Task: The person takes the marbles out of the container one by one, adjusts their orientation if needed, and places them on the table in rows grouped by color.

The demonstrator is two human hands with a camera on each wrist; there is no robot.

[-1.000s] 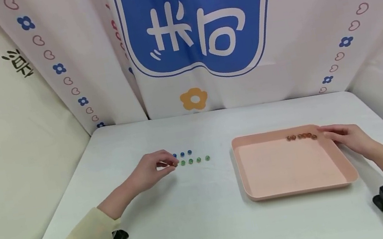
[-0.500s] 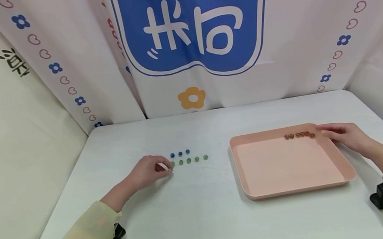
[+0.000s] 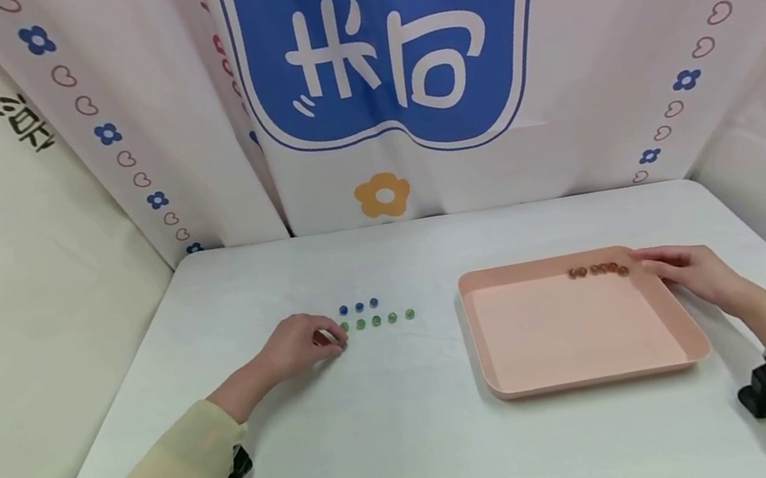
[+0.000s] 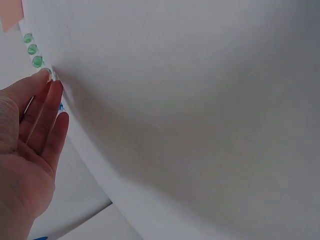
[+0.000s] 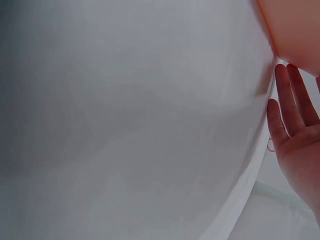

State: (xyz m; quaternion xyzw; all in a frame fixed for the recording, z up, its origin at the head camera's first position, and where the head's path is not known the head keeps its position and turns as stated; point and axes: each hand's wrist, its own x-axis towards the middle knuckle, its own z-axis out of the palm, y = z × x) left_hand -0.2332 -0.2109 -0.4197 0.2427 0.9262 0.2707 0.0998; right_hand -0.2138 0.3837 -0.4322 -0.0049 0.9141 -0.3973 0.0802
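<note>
My left hand point(image 3: 302, 345) pinches a small clear marble point(image 4: 48, 74) between thumb and fingertips, low over the table at the near left end of a row of green marbles point(image 3: 376, 321). In the left wrist view, part of that row point(image 4: 32, 49) trails off beyond the fingertips. Behind the green row lie three blue marbles point(image 3: 360, 307). My right hand point(image 3: 697, 275) is at the back right corner of a pink tray point(image 3: 597, 384), touching its rim. The right wrist view shows the fingers point(image 5: 287, 95) nearly straight, with their tips against the tray's outer wall.
Several brown marbles point(image 3: 595, 269) are lined up along the tray's back wall, near the right hand. The white table point(image 3: 389, 458) backs onto a printed curtain point(image 3: 493, 170), and pale cloth point(image 3: 19, 291) encloses the sides.
The left hand has moved slightly left and toward the person, from the green row's left end to just in front of it. The right hand stays at the tray's corner.
</note>
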